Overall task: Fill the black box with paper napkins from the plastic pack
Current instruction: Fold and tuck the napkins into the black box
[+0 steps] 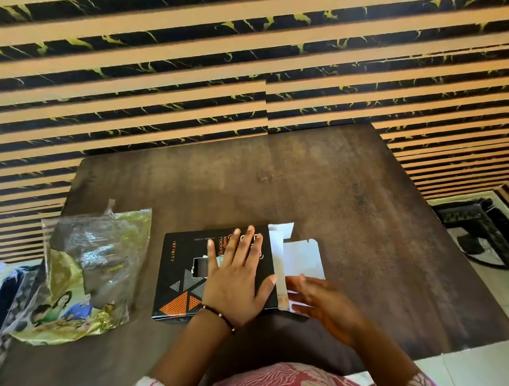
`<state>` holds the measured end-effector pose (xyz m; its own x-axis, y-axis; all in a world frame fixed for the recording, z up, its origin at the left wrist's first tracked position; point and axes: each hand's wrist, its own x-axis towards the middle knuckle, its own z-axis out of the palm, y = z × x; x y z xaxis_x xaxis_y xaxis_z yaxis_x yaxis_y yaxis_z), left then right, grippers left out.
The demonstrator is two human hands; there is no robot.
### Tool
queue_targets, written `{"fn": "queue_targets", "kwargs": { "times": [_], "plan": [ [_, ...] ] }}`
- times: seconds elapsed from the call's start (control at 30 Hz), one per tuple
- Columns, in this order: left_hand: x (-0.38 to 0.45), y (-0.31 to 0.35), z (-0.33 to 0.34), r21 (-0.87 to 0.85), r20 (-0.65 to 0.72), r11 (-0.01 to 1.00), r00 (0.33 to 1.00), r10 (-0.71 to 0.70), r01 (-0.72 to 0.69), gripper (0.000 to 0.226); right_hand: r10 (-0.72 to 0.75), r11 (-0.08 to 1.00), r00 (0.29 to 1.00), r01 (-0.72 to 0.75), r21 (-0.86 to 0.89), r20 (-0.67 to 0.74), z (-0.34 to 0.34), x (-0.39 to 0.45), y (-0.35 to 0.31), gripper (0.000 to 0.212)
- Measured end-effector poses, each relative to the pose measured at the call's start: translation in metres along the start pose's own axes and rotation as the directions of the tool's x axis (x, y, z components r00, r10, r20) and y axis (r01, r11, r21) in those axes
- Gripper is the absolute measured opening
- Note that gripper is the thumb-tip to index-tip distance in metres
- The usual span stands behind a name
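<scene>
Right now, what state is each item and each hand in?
Black printed cardboard box: lying flat on the table, right end open, white flaps folded out.
Clear plastic pack: crumpled, torn open, looks emptied, left of the box.
Left hand: flat, fingers straight, pressing on the box top.
Right hand: fingers straight, at the open end by the flaps.
Dark wooden table: bears the box and the pack.
</scene>
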<state>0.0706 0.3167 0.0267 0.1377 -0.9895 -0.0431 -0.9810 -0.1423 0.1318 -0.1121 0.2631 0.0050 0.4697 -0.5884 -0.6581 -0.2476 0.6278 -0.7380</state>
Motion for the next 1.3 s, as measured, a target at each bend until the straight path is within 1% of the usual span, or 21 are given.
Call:
{"fn": "queue_targets", "kwargs": {
  "times": [0.13,0.2,0.3,0.37,0.4,0.43,0.5,0.53,0.63,0.67,0.73,0.83,0.87,0.9,0.93,1.0,1.03,1.07,1.13,1.23,1.3],
  "plan": [
    [0.0,0.001,-0.001,-0.068,-0.018,0.998,1.0,0.012,-0.014,0.073,-0.053,0.996,0.995,0.059,0.071,-0.086,0.002,0.009,-0.01,0.046],
    [-0.001,0.0,-0.001,-0.088,-0.025,0.996,1.0,0.013,-0.015,0.073,-0.033,0.993,0.999,0.037,0.109,-0.039,0.013,0.013,-0.016,0.051],
    [0.0,-0.003,-0.002,-0.11,-0.045,0.994,0.999,0.023,-0.027,0.073,0.059,0.985,0.993,-0.074,0.153,0.098,0.03,0.019,-0.021,0.06],
    [0.0,-0.004,0.0,-0.118,-0.058,0.992,0.998,0.035,-0.042,0.073,0.112,0.977,0.981,-0.138,0.162,0.159,0.035,0.018,-0.022,0.067],
    [-0.001,-0.004,0.0,-0.119,-0.061,0.992,0.997,0.039,-0.046,0.073,0.12,0.976,0.977,-0.148,0.157,0.178,0.037,0.016,-0.022,0.069],
    [-0.001,-0.005,0.001,-0.121,-0.063,0.991,0.997,0.041,-0.048,0.072,0.119,0.977,0.976,-0.148,0.155,0.182,0.04,0.014,-0.024,0.067],
    [0.0,-0.005,0.001,-0.112,-0.062,0.992,0.997,0.042,-0.049,0.071,0.116,0.977,0.979,-0.143,0.158,0.168,0.043,0.012,-0.024,0.058],
    [0.001,-0.005,0.002,-0.099,-0.069,0.994,0.997,0.044,-0.051,0.071,0.114,0.98,0.981,-0.137,0.146,0.157,0.044,0.011,-0.025,0.055],
    [0.001,-0.005,0.002,-0.085,-0.084,0.995,0.996,0.042,-0.05,0.071,0.126,0.988,0.979,-0.138,0.068,0.162,0.041,0.014,-0.024,0.066],
    [0.001,-0.005,0.003,-0.093,-0.085,0.994,0.996,0.041,-0.049,0.072,0.124,0.988,0.977,-0.138,0.071,0.174,0.04,0.015,-0.023,0.066],
    [0.0,-0.005,0.003,-0.107,-0.087,0.993,0.996,0.037,-0.046,0.071,0.11,0.991,0.983,-0.12,0.062,0.146,0.038,0.015,-0.019,0.06],
    [0.0,-0.006,0.002,-0.104,-0.077,0.994,0.996,0.035,-0.043,0.07,0.064,0.997,0.985,-0.07,0.029,0.163,0.027,0.006,-0.013,0.051],
    [0.0,-0.007,0.002,-0.1,-0.08,0.994,0.996,0.036,-0.044,0.07,0.032,0.999,0.984,-0.039,0.037,0.175,0.02,0.002,-0.01,0.051],
    [0.0,-0.007,0.002,-0.095,-0.085,0.994,0.996,0.037,-0.045,0.07,0.014,1.0,0.981,-0.017,0.017,0.194,0.012,-0.002,-0.007,0.058],
    [0.0,-0.008,0.003,-0.089,-0.086,0.995,0.995,0.04,-0.047,0.07,0.011,1.0,0.974,-0.004,-0.03,0.225,0.006,-0.007,-0.007,0.058],
    [0.0,-0.009,0.002,-0.08,-0.074,0.996,0.997,0.035,-0.041,0.07,0.056,0.977,0.97,-0.004,-0.215,0.237,-0.005,-0.013,-0.003,0.048],
    [0.0,-0.008,0.002,-0.075,-0.068,0.996,0.997,0.035,-0.04,0.07,0.078,0.955,0.972,-0.009,-0.298,0.221,-0.009,-0.014,-0.001,0.05],
    [0.0,-0.008,0.001,-0.074,-0.063,0.997,0.997,0.034,-0.038,0.07,0.083,0.939,0.976,-0.009,-0.344,0.2,-0.012,-0.013,0.001,0.052],
    [0.0,-0.007,0.002,-0.085,-0.064,0.996,0.997,0.035,-0.041,0.07,0.026,0.93,0.994,0.016,-0.368,0.107,-0.016,-0.01,0.007,0.049],
    [-0.001,-0.007,0.002,-0.086,-0.072,0.995,0.997,0.035,-0.042,0.074,-0.126,0.922,0.988,0.083,-0.379,-0.089,-0.012,-0.001,0.01,0.029],
    [-0.001,-0.005,-0.001,-0.095,-0.059,0.994,0.998,0.038,-0.044,0.085,-0.2,0.876,0.965,0.098,-0.473,-0.171,-0.003,0.003,0.009,0.015]
  ]
}}
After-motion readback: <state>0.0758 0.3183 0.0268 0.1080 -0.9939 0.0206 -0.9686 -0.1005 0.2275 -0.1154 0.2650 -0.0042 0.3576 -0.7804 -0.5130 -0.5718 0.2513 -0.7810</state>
